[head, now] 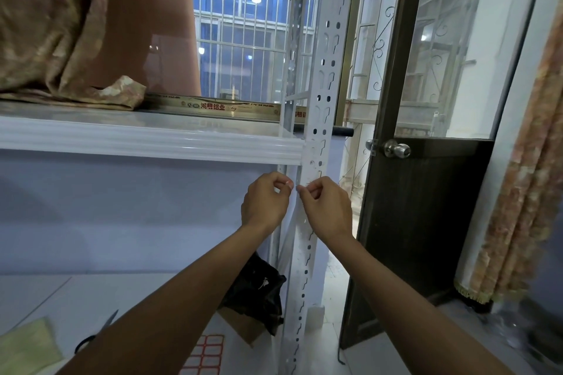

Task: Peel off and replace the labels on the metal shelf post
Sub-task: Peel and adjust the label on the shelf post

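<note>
Item: metal shelf post [320, 94], white, perforated with slots and holes, standing upright at the front right corner of the shelving, beside the open dark door [420, 222].

Your hands: both raised to the post just under the white shelf edge [152, 140]. Your left hand [265, 201] has its fingers curled and thumb and forefinger pinched together at the post's left flange; a small pale scrap with a pinkish tint shows at the fingertips, probably a label [288, 183], though it is too small to be sure. Your right hand [326, 210] is likewise pinched, its fingertips touching the post face next to the left hand's; what it grips, if anything, cannot be made out.

Supplies: a label sheet [205, 356] of red-bordered white stickers lies on the lower shelf surface near the post's foot. Scissors [97, 335] lie further left, beside a yellowish pad [27, 347]. A black bag [256, 292] sits behind the post.

Step in hand, as judged: you are working a label at the post face, either lifting it free or pressing one on; the frame does not settle which.

Next move calls for: if peeling, a slow pull along the metal so the label comes whole. If placing, press it flat between the slots, then reach down to the sheet for another.
</note>
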